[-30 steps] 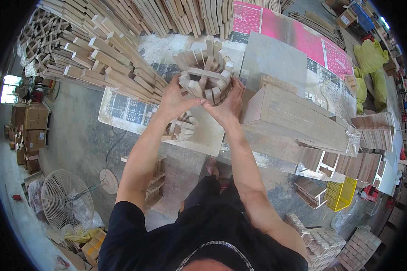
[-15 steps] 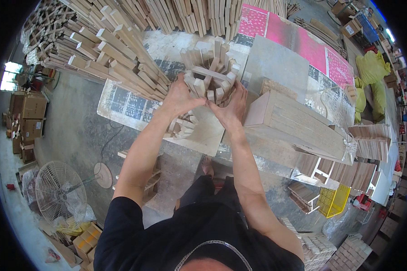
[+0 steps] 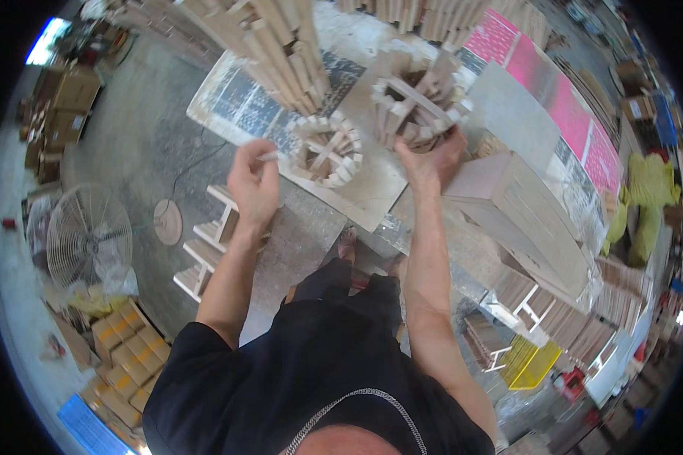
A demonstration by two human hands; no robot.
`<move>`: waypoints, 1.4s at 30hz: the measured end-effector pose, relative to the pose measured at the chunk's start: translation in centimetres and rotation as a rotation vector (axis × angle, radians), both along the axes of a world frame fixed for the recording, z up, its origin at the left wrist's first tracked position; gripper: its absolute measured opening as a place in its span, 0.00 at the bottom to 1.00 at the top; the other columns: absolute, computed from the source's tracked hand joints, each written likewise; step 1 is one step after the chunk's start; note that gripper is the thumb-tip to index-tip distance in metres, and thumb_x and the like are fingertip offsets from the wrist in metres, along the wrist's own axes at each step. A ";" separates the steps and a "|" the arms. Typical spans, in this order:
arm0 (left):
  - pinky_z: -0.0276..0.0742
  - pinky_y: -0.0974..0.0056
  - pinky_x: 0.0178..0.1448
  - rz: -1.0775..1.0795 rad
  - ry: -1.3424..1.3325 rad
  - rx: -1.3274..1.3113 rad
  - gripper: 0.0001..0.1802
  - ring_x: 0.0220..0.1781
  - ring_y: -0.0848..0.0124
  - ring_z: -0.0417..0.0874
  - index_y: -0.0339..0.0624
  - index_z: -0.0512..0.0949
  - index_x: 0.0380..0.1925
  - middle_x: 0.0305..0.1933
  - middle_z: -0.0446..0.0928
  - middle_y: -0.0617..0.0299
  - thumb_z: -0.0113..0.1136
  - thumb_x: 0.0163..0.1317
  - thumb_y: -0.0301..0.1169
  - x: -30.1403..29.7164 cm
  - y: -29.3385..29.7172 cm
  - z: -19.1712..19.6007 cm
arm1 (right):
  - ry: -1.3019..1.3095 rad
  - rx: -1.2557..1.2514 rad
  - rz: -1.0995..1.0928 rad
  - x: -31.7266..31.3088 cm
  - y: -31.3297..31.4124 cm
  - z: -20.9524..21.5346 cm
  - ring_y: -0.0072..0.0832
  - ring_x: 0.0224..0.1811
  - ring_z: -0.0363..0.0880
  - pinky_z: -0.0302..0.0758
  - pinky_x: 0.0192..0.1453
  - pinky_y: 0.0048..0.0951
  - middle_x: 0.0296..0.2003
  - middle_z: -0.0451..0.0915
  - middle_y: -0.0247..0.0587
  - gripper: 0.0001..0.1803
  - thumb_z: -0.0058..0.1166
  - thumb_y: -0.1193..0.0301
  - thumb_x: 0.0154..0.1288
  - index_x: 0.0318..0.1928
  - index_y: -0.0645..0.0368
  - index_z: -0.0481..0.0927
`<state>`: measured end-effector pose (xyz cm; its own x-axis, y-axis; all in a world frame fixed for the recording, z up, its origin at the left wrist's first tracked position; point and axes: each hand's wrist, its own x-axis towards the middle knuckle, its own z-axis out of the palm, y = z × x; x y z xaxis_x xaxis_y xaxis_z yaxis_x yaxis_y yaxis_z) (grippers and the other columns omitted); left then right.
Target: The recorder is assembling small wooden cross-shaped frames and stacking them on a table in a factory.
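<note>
My right hand [image 3: 432,161] curves round the near side of a ring-shaped bundle of short wooden sticks [image 3: 421,106], thumb on its left, fingers on its right. One stick lies across the top of this bundle. Left of it stands a lower ring of pale wooden sticks [image 3: 349,163], with crossed pieces inside. Both rest on a flat board [image 3: 368,199] on the worktable. My left hand [image 3: 252,186] is off the table's near left edge, apart from the lower ring. Its fingers are closed on a small pale thing, too blurred to name.
Tall bundles of wooden strips [image 3: 281,53] stand behind the lower ring. A long wooden box-like block [image 3: 508,197] lies right of my right hand. Beyond it are pink patterned sheets [image 3: 539,83]. On the floor are a fan [image 3: 89,235], small wooden racks [image 3: 205,258] and a yellow crate [image 3: 530,362].
My left hand has left the larger bundle and drawn back to the left, its fingers now closed. The view has shifted, showing more of the lower ring. My right hand stays at the bundle.
</note>
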<state>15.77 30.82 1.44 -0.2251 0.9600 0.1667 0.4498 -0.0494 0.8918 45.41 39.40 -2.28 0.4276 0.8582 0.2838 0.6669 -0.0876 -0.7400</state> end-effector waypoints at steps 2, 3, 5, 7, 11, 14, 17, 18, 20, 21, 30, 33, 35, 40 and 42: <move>0.78 0.60 0.66 0.091 -0.029 -0.199 0.31 0.64 0.63 0.80 0.35 0.70 0.65 0.62 0.78 0.52 0.64 0.60 0.19 -1.4 -3.1 -4.4 | -0.061 -0.025 -0.022 -0.1 0.1 -0.8 0.49 0.66 0.73 0.72 0.70 0.43 0.62 0.71 0.59 0.61 0.82 0.55 0.36 0.68 0.69 0.63; 0.77 0.58 0.68 0.095 0.026 -0.359 0.36 0.67 0.61 0.78 0.36 0.67 0.68 0.66 0.76 0.50 0.67 0.58 0.19 -1.4 -4.1 -6.2 | -0.062 -0.025 0.003 -0.1 0.0 -1.2 0.49 0.66 0.73 0.72 0.70 0.43 0.62 0.71 0.59 0.61 0.82 0.55 0.36 0.68 0.69 0.63; 0.72 0.54 0.73 0.013 -0.041 -0.345 0.47 0.73 0.57 0.73 0.36 0.60 0.73 0.73 0.69 0.48 0.72 0.52 0.20 -2.1 -4.2 -11.8 | -0.115 0.031 0.007 0.2 -0.1 -1.9 0.48 0.66 0.72 0.71 0.71 0.43 0.63 0.70 0.60 0.61 0.83 0.56 0.37 0.68 0.71 0.62; 0.70 0.54 0.75 -0.027 -0.075 -0.347 0.51 0.74 0.57 0.72 0.36 0.58 0.74 0.74 0.67 0.48 0.74 0.50 0.19 -1.8 -2.7 -13.9 | -0.090 0.034 0.033 0.3 0.0 -2.0 0.48 0.66 0.71 0.70 0.72 0.44 0.63 0.69 0.60 0.64 0.83 0.57 0.37 0.70 0.71 0.59; 0.66 0.54 0.77 -0.200 -0.155 -0.335 0.58 0.75 0.59 0.70 0.38 0.53 0.78 0.74 0.67 0.50 0.77 0.46 0.21 -2.8 -0.1 -17.9 | -0.053 0.063 0.080 0.2 -0.4 -1.7 0.49 0.68 0.68 0.66 0.74 0.45 0.64 0.67 0.60 0.65 0.83 0.59 0.38 0.72 0.71 0.55; 0.66 0.53 0.78 -0.249 -0.251 -0.364 0.57 0.74 0.55 0.71 0.37 0.59 0.74 0.70 0.71 0.47 0.78 0.41 0.24 -2.5 1.3 -17.7 | 0.005 0.014 0.067 -0.1 -0.4 -1.5 0.48 0.68 0.68 0.66 0.73 0.44 0.64 0.67 0.61 0.64 0.83 0.60 0.38 0.71 0.71 0.56; 0.70 0.56 0.74 -0.225 -0.175 -0.464 0.56 0.69 0.57 0.75 0.37 0.62 0.72 0.64 0.76 0.49 0.79 0.39 0.25 -1.1 2.4 -12.6 | -0.023 0.022 0.055 0.6 -0.3 -2.2 0.48 0.66 0.69 0.66 0.72 0.44 0.64 0.68 0.60 0.63 0.83 0.61 0.39 0.71 0.71 0.56; 0.70 0.56 0.74 -0.228 -0.180 -0.466 0.56 0.69 0.57 0.75 0.37 0.62 0.72 0.64 0.76 0.49 0.79 0.39 0.25 -1.1 2.4 -12.4 | -0.005 0.017 0.052 0.5 -0.3 -2.2 0.48 0.66 0.70 0.67 0.72 0.44 0.63 0.68 0.61 0.62 0.82 0.60 0.39 0.71 0.71 0.56; 0.72 0.56 0.70 -0.227 -0.103 -0.396 0.54 0.64 0.56 0.79 0.37 0.65 0.69 0.61 0.79 0.49 0.80 0.38 0.27 -1.1 2.6 -12.4 | 0.006 0.011 0.045 0.4 -0.2 -1.9 0.48 0.65 0.70 0.67 0.72 0.44 0.63 0.69 0.61 0.62 0.82 0.60 0.40 0.71 0.71 0.56; 0.72 0.56 0.70 -0.230 -0.106 -0.395 0.54 0.64 0.56 0.79 0.37 0.65 0.69 0.61 0.79 0.49 0.80 0.38 0.27 -1.3 2.7 -12.9 | 0.018 -0.006 0.035 0.1 -0.3 -1.1 0.48 0.65 0.71 0.68 0.72 0.45 0.63 0.69 0.61 0.61 0.81 0.60 0.40 0.70 0.71 0.57; 0.75 0.56 0.67 -0.313 -0.007 -0.219 0.51 0.60 0.53 0.82 0.38 0.70 0.66 0.57 0.81 0.48 0.82 0.36 0.31 -2.3 1.3 -15.4 | -0.005 -0.035 -0.002 -0.4 -0.7 -1.4 0.49 0.66 0.70 0.68 0.72 0.44 0.62 0.68 0.61 0.61 0.81 0.58 0.39 0.69 0.72 0.58; 0.75 0.57 0.67 -0.316 -0.019 -0.242 0.52 0.61 0.55 0.82 0.38 0.69 0.66 0.59 0.80 0.49 0.82 0.36 0.31 -1.7 1.1 -14.9 | -0.024 -0.004 0.023 0.3 -0.4 -1.5 0.48 0.66 0.70 0.68 0.72 0.44 0.62 0.68 0.59 0.61 0.81 0.57 0.40 0.69 0.71 0.58; 0.75 0.57 0.68 -0.293 -0.020 -0.258 0.52 0.63 0.56 0.81 0.38 0.69 0.66 0.60 0.79 0.49 0.82 0.37 0.32 -1.4 1.5 -14.8 | -0.046 0.004 0.041 0.2 -0.4 -1.4 0.47 0.66 0.70 0.68 0.72 0.43 0.62 0.68 0.59 0.61 0.81 0.57 0.40 0.69 0.71 0.58; 0.69 0.58 0.74 -0.309 0.043 -0.339 0.58 0.69 0.56 0.76 0.36 0.63 0.72 0.66 0.75 0.47 0.82 0.38 0.33 -2.3 1.4 -15.3 | -0.009 0.020 0.082 0.1 0.1 -1.1 0.48 0.66 0.70 0.69 0.72 0.44 0.62 0.69 0.59 0.60 0.82 0.57 0.40 0.69 0.72 0.60; 0.71 0.56 0.74 -0.359 -0.072 -0.284 0.56 0.68 0.55 0.77 0.36 0.64 0.71 0.66 0.75 0.47 0.82 0.39 0.34 -2.0 1.8 -15.2 | -0.105 0.057 0.043 0.8 0.1 -2.3 0.49 0.66 0.71 0.69 0.72 0.46 0.62 0.70 0.60 0.61 0.82 0.58 0.40 0.69 0.72 0.59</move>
